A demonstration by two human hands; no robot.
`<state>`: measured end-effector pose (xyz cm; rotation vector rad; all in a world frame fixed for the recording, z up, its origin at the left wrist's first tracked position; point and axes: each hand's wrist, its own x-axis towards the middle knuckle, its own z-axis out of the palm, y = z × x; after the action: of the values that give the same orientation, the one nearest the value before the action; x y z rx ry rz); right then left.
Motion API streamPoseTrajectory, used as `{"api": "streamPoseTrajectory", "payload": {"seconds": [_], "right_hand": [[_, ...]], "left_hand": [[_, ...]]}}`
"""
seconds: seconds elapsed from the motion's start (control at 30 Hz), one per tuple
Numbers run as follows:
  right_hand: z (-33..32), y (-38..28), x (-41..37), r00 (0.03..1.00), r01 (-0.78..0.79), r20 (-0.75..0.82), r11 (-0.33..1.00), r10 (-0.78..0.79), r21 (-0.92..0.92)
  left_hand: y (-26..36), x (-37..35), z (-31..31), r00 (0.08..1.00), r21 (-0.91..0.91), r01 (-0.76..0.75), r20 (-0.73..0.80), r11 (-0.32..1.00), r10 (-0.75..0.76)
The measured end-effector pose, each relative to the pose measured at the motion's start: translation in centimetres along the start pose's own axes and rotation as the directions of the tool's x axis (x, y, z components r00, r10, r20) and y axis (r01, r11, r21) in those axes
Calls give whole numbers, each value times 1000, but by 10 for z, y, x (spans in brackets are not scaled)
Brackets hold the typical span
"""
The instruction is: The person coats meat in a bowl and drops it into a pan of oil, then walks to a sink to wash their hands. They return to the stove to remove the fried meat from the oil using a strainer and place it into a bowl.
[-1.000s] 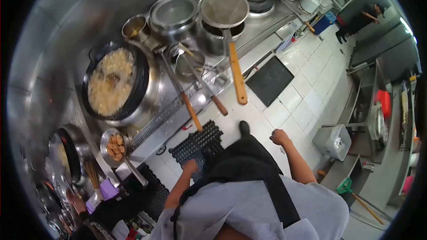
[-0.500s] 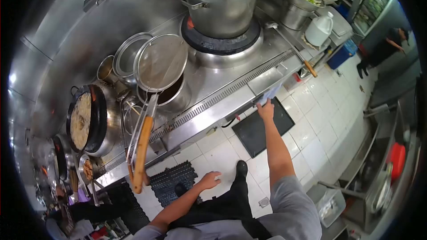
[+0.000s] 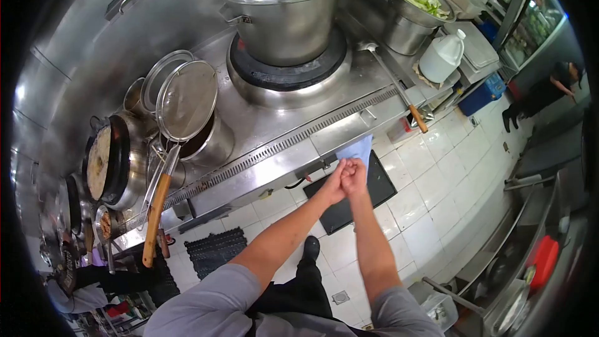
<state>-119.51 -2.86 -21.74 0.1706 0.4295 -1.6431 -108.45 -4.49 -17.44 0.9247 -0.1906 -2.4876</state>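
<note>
Just in front of the stainless-steel bench (image 3: 268, 173), below the level of its top, the person's left hand (image 3: 333, 188) and right hand (image 3: 354, 178) meet, their fingers drawn narrow and curled against one another. Whether they grip anything cannot be told, since the knuckles and wrists hide the palms. The light-blue cloth (image 3: 359, 148) hangs by the bench front, just beyond the fingers; contact between cloth and fingertips cannot be settled from this view. Beneath the fingers, a black rectangular mat (image 3: 380, 182) lies on the white-tiled floor (image 3: 417, 181). Left of the fingers, a round wire-mesh strainer (image 3: 187, 97) sits over a tall steel pot (image 3: 216, 142), its long wooden handle (image 3: 157, 218) projecting past the bench edge. Right of the fingers and farther off, a long steel ladle (image 3: 392, 79) lies with its wooden end likewise overhanging. Principal hazards, by judgement: a leftward sweep of the left forearm could strike the strainer's handle and tip it off the pot; a careless reach to the right could dislodge the ladle. If pulled sharply, the cloth could snag on the bench front.
</note>
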Motion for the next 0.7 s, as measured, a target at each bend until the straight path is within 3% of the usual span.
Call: {"api": "streamPoseTrajectory", "payload": {"seconds": [0.07, 0.1, 0.2, 0.23, 0.27, 0.3, 0.33, 0.37, 0.4, 0.43, 0.47, 0.53, 0.6, 0.63, 0.67, 0.7], "right_hand": [[-26, 4, 7, 996, 87, 14, 988, -90, 131], [-77, 17, 22, 986, 78, 118, 960, -114, 270], [7, 24, -37, 941, 126, -326, 988, -91, 90], [2, 20, -55, 889, 136, -387, 948, -246, -289], [-4, 10, -70, 841, 89, -367, 770, -398, -632], [13, 10, -72, 802, 117, -386, 753, -457, -647], [29, 14, -70, 765, 133, -401, 734, -503, -666], [13, 19, -47, 858, 116, -259, 659, -444, -743], [-21, 23, -16, 927, 127, -116, 586, -358, -800], [-45, 18, 1, 930, 87, -109, 498, -351, -863], [-64, 14, 15, 928, 67, -92, 405, -361, -912], [-95, 20, 24, 944, 67, -117, 526, -310, -848], [-85, 19, 20, 901, -57, -117, 155, -418, -986], [-88, 17, 9, 852, 2, 76, -142, -518, -990], [-91, 19, 2, 780, 38, 292, -424, -554, -905], [-92, 24, -11, 777, 25, 368, -558, -512, -829]], "left_hand": [[-15, 23, -7, 994, -31, -44, 94, 999, 47], [-17, 35, -12, 989, 236, -140, -19, 962, 149], [-9, 41, -19, 940, 174, -208, -235, 962, 246], [-1, 40, -22, 849, 527, -296, -238, 797, 472], [-5, 54, -46, 770, 675, -434, -66, 597, 634], [-1, 48, -46, 828, 788, -318, -40, 527, 559], [-7, 52, -58, 934, 657, -295, 44, 694, 356], [-28, 65, -73, 939, 602, -328, 121, 728, 322], [-20, 15, -22, 964, 155, -229, -101, 961, 246], [-23, 13, -23, 950, 21, -298, -90, 954, 299], [-36, 28, -41, 963, 8, -266, -35, 964, 266], [-23, -11, -30, 960, 197, -277, 100, 941, 261], [-30, -29, -45, 923, 496, -375, 119, 783, 366], [-52, -49, -58, 794, 738, -482, 141, 472, 591], [-12, -132, -53, 953, 827, -303, 270, 474, 138], [-26, -149, -99, 898, 906, -423, 417, 19, 139]]}}
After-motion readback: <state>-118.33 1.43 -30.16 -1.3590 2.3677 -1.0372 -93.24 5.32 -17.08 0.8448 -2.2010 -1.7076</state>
